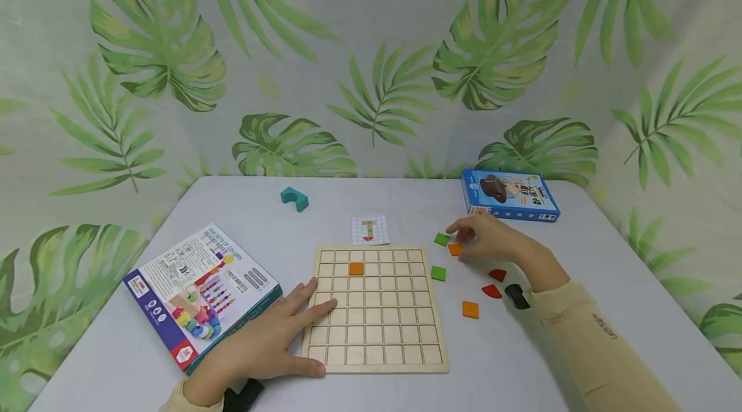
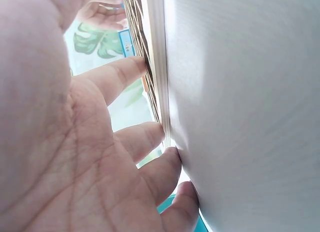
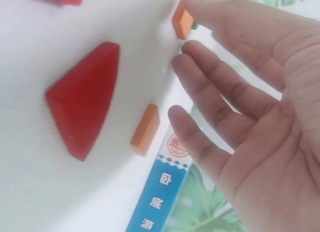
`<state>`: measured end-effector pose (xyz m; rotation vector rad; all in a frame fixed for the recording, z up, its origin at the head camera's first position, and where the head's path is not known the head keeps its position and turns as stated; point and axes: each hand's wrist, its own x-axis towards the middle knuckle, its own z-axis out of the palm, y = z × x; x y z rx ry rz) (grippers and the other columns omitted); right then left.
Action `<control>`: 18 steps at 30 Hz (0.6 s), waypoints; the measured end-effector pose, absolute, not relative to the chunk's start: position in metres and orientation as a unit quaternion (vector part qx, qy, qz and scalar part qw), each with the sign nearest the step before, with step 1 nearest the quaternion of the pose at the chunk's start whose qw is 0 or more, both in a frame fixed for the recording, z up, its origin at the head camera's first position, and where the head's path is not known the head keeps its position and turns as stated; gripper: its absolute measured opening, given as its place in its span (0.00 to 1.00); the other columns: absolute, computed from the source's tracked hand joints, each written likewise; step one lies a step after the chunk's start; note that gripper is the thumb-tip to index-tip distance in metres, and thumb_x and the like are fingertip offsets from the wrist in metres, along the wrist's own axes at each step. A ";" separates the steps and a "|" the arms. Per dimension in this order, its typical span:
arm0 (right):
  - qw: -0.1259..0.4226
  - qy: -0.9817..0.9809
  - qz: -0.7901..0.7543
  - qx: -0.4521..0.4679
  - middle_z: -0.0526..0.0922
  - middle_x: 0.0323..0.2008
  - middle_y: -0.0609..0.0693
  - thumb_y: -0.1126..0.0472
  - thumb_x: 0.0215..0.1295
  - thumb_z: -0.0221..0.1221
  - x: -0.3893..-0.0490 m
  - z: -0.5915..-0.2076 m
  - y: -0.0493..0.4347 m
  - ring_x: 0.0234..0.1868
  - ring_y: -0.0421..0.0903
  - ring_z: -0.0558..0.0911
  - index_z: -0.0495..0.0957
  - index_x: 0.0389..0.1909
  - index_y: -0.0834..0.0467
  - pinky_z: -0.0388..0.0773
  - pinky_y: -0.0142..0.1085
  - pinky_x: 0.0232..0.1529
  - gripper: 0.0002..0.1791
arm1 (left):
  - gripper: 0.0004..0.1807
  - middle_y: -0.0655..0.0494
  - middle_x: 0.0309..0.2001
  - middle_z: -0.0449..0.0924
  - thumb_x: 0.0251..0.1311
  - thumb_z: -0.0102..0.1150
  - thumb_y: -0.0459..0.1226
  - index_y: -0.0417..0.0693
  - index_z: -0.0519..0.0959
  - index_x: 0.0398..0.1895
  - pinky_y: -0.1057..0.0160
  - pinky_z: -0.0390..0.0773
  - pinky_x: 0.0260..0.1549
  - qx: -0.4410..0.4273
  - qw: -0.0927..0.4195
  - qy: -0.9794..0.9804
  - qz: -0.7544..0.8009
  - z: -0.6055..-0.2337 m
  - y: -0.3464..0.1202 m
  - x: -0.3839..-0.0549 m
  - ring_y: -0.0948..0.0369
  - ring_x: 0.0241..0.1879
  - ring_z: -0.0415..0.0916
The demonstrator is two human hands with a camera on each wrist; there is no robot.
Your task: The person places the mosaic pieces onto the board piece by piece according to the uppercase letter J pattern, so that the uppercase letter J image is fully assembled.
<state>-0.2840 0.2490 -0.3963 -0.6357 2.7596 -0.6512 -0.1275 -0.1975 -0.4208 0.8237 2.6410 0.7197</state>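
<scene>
Near: left hand [image 1: 272,338] steadies the board [image 1: 385,369], right hand [image 1: 489,241] at an orange tile [image 1: 455,250]
Left fingers spread wide on the board's left side, gripping nothing, likely to stop it sliding; right thumb and index parted about the tile just right of the board's far corner, no pinch visible, contact can't tell; second orange tile [image 1: 356,268] in a far-left cell; pattern card [image 1: 377,229] just beyond the board, probably for easy viewing
</scene>
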 end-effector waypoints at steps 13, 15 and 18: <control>0.110 0.942 -0.225 -0.222 0.90 0.48 0.53 0.66 0.64 0.73 -0.288 -0.404 0.252 0.51 0.50 0.86 0.86 0.59 0.65 0.86 0.52 0.59 0.22 | 0.57 0.43 0.89 0.40 0.54 0.72 0.69 0.63 0.61 0.86 0.21 0.56 0.75 0.284 0.139 0.916 0.247 -0.422 -0.198 -0.128 0.32 0.86 0.44; 0.107 0.942 -0.224 -0.224 0.90 0.48 0.53 0.66 0.64 0.73 -0.288 -0.404 0.252 0.50 0.50 0.86 0.86 0.58 0.65 0.87 0.51 0.59 0.21 | 0.57 0.43 0.89 0.40 0.54 0.72 0.69 0.64 0.61 0.86 0.21 0.57 0.74 0.283 0.139 0.917 0.245 -0.423 -0.198 -0.128 0.32 0.86 0.44; 0.104 0.943 -0.222 -0.226 0.90 0.47 0.52 0.67 0.65 0.73 -0.287 -0.405 0.252 0.49 0.49 0.86 0.87 0.57 0.64 0.87 0.50 0.58 0.20 | 0.57 0.43 0.89 0.41 0.55 0.72 0.69 0.64 0.61 0.86 0.21 0.57 0.74 0.281 0.140 0.917 0.244 -0.423 -0.198 -0.128 0.32 0.86 0.43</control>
